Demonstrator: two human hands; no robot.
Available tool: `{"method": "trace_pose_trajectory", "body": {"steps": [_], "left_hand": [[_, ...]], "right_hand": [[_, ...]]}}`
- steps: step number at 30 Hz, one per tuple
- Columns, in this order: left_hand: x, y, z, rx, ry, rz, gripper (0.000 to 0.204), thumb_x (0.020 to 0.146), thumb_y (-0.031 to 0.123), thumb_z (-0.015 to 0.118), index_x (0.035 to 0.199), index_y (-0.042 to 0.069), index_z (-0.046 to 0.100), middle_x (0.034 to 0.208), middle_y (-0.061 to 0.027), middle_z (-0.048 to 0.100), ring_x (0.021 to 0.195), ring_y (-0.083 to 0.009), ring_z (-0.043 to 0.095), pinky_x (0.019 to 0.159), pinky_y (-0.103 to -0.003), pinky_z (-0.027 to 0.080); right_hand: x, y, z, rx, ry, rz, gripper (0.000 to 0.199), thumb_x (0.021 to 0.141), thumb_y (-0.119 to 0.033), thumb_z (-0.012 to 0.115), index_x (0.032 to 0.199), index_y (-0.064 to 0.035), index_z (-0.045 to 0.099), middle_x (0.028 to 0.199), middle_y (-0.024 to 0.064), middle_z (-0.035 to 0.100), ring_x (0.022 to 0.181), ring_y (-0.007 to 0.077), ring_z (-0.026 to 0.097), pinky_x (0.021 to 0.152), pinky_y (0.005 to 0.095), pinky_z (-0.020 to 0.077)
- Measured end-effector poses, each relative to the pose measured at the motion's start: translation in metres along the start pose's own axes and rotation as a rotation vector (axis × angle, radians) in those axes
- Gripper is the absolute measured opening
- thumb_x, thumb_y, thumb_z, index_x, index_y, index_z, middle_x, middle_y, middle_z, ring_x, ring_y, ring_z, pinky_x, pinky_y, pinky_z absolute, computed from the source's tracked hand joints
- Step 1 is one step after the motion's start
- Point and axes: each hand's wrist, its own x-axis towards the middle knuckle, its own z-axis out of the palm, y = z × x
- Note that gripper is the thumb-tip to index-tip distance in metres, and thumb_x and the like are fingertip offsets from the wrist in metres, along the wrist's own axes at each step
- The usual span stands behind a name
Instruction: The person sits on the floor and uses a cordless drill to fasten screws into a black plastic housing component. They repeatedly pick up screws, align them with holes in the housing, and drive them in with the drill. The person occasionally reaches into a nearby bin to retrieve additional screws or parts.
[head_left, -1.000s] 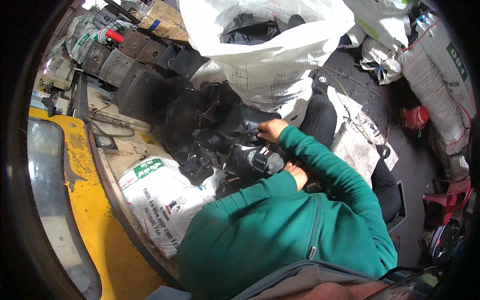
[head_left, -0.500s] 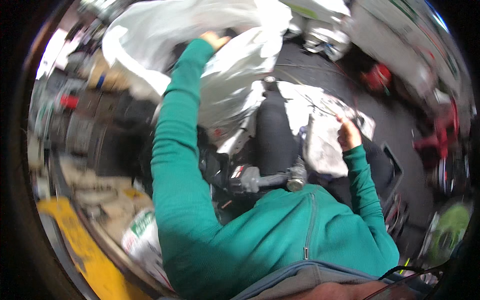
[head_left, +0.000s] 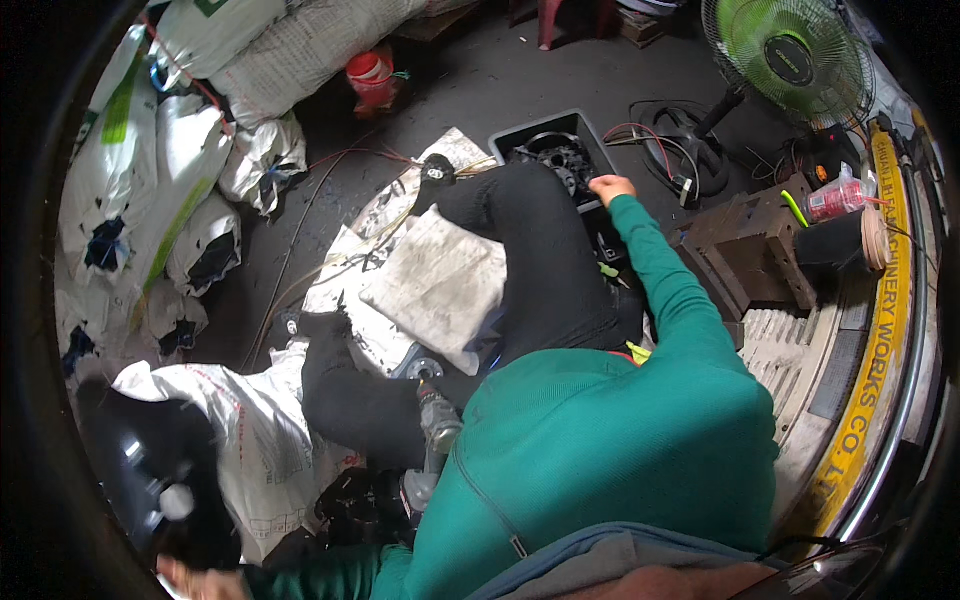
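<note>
At the lower left edge is my left hand (head_left: 205, 581), its fingers partly hidden against a large, shiny black plastic part (head_left: 150, 455), which it appears to hold. The part is blurred. My right hand (head_left: 612, 188) reaches forward, its fingers closed on the near right corner of a dark grey bin (head_left: 598, 150). Several black plastic pieces (head_left: 560, 160) lie inside that bin. A stained white pad (head_left: 440, 285) rests between my legs. Against my lap lies a power drill (head_left: 438, 420), its chuck pointing away from me.
A white woven sack (head_left: 265, 440) stands left beside my leg. Full sacks (head_left: 310, 70) line the far left, near a red bucket (head_left: 370, 80). A green fan (head_left: 790, 60) stands far right. A brown metal block (head_left: 745, 245) and a yellow curved edge (head_left: 865, 400) are right. Cables cross the floor.
The view has swung to the right. My left hand has come out of the white sack and a black part is now beside it. My right hand has moved from over my lap to the bin.
</note>
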Motion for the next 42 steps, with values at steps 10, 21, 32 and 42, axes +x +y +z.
{"method": "trace_pose_trajectory", "body": {"steps": [10,21,32,42], "left_hand": [[-0.02,0.359,0.376,-1.678,-0.566,-1.402,0.045,0.09,0.036,0.062,0.114,-0.003,0.063,0.109,-0.0099,0.066,0.097,-0.0172,0.06,0.09,-0.03,0.045],[-0.048,0.298,0.189,-0.949,-0.872,-0.615,0.048,0.084,0.026,0.066,0.124,0.001,0.057,0.11,-0.0185,0.064,0.103,-0.0322,0.062,0.089,-0.038,0.049],[-0.112,0.374,0.071,-0.535,-0.878,-0.641,0.099,0.058,0.007,0.074,0.146,0.021,0.032,0.118,-0.0107,0.052,0.106,-0.0346,0.055,0.087,-0.043,0.048],[-0.115,0.358,0.075,-0.722,-0.836,-0.771,0.091,0.063,0.008,0.074,0.144,0.022,0.036,0.119,-0.0107,0.054,0.097,-0.0325,0.063,0.085,-0.039,0.051]], "right_hand": [[0.055,-0.038,0.038,-0.451,-0.197,0.251,0.042,0.078,-0.044,0.071,0.111,-0.0178,0.07,0.12,0.0088,0.064,0.113,0.0291,0.06,0.096,0.041,0.0466],[0.031,-0.083,0.008,-0.022,0.127,-0.28,0.028,0.072,-0.025,0.081,0.086,-0.0068,0.065,0.069,0.0045,0.064,0.061,0.0132,0.057,0.061,0.0301,0.0496],[-0.185,-0.196,0.142,-0.16,-0.394,-1.571,0.017,0.077,-0.015,0.064,0.087,-0.0118,0.051,0.072,0.0046,0.055,0.068,0.0246,0.062,0.055,0.0388,0.0506],[-0.197,-0.175,0.157,-0.472,-0.577,-1.409,0.03,0.076,-0.024,0.072,0.097,-0.0133,0.053,0.083,0.0056,0.061,0.076,0.0273,0.066,0.06,0.0399,0.0526]]}}
